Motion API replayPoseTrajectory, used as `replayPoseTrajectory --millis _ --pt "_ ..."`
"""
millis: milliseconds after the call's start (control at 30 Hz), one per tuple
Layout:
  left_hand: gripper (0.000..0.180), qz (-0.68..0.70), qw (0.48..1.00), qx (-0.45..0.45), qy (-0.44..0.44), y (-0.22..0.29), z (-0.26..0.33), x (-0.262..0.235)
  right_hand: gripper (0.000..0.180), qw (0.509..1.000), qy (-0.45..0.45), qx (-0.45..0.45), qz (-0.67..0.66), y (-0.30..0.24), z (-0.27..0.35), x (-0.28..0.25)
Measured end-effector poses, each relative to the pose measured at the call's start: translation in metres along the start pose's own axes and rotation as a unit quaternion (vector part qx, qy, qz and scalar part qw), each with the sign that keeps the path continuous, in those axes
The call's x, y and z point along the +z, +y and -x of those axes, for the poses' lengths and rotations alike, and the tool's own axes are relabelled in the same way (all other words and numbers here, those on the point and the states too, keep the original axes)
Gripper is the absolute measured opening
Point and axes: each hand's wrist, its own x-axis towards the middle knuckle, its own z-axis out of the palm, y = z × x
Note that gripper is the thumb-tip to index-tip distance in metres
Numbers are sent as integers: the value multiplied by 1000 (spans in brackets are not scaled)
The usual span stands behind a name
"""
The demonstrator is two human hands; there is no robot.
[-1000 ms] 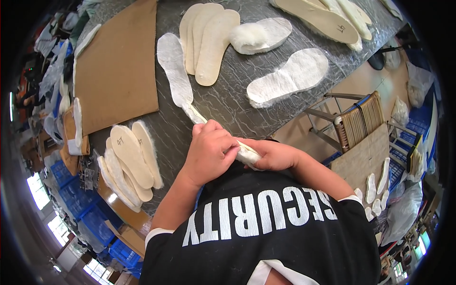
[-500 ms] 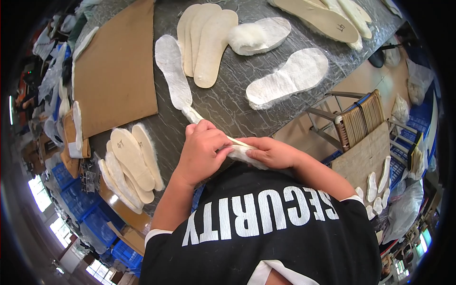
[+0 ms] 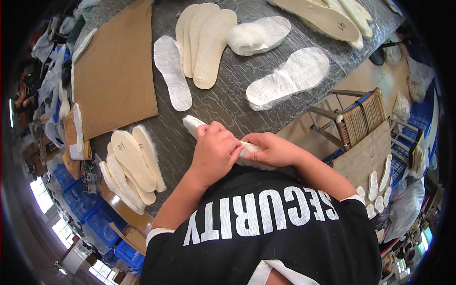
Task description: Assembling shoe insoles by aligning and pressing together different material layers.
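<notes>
At the left, a brown cardboard sheet (image 3: 116, 71) lies on the dark, grey-veined counter (image 3: 216, 104). Below it, a cluster of cream insoles (image 3: 133, 159) overlaps near the counter's edge, their fleecy rims showing. Next comes a single greyish-white insole (image 3: 173, 73), lying lengthwise, its upper end beside a fan of cream insoles (image 3: 211, 54).

The left forearm rises from the lower edge and slants up to the right. The left hand (image 3: 215, 149) is turned back upward, knuckles bent, its fingers curled closely round a white fleecy piece (image 3: 193, 124), with the thumb pointing right along it. This piece is in front of the person's body, at the near side of the counter; one end pokes out beyond the left knuckles, and the rest slants down to the right.

The right forearm comes in from the right, and the right hand (image 3: 270, 151) grips the piece's other part, thumb on the near side and forefinger along the far edge. Beyond it lie a tufted insole (image 3: 261, 35) and a flat white insole (image 3: 289, 78).
</notes>
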Motion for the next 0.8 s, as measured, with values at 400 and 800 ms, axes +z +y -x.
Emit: replayPoseTrajectory --millis 400,800 --pt "15 1 1000 -9 -18 -10 7 -15 28 991 42 -11 127 -1 5 4" --pt "11 -28 1000 15 2 -1 10 -12 28 957 81 -61 272 -2 16 12"
